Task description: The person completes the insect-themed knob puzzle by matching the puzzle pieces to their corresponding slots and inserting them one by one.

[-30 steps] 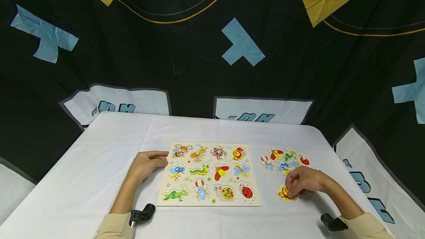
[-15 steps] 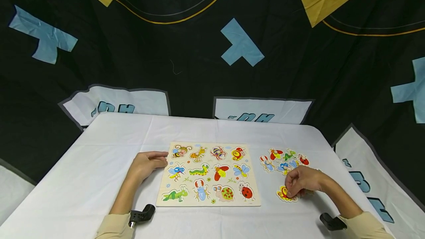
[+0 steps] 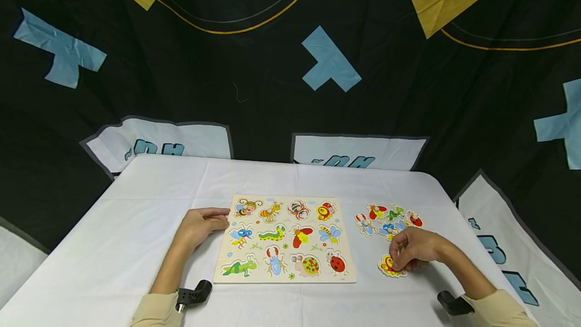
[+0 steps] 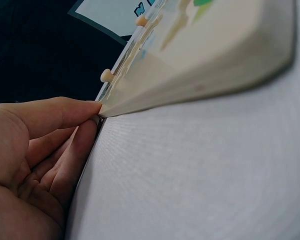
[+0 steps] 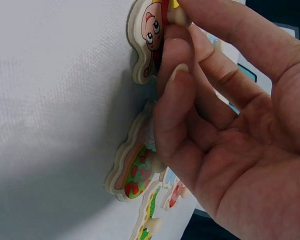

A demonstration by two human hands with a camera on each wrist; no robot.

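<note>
A wooden peg-puzzle board [image 3: 286, 282] printed with insects lies flat on the table. My left hand [image 3: 197, 228] is at its left edge, fingertips touching the side; the left wrist view shows the index finger [image 4: 65, 111] stretched out against the board's corner [image 4: 185, 85]. To the right of the board, my right hand [image 3: 417, 246] pinches the knob [image 5: 179, 16] of a red-and-yellow insect puzzle piece [image 3: 388, 266]. That piece [image 5: 149, 35] shows a smiling face in the right wrist view, and my fingers cover part of it. Beneath the hand lies a snail piece [image 5: 137, 172], mostly hidden from the head view.
Several loose knobbed pieces lie beyond my right hand, among them a beetle piece [image 3: 365, 223], a red-winged piece [image 3: 376, 211] and a ladybird piece [image 3: 415, 218]. A caterpillar piece [image 5: 149, 210] shows in the right wrist view. White cloth [image 3: 254, 175] covers the table; a dark curtain [image 3: 254, 74] hangs behind.
</note>
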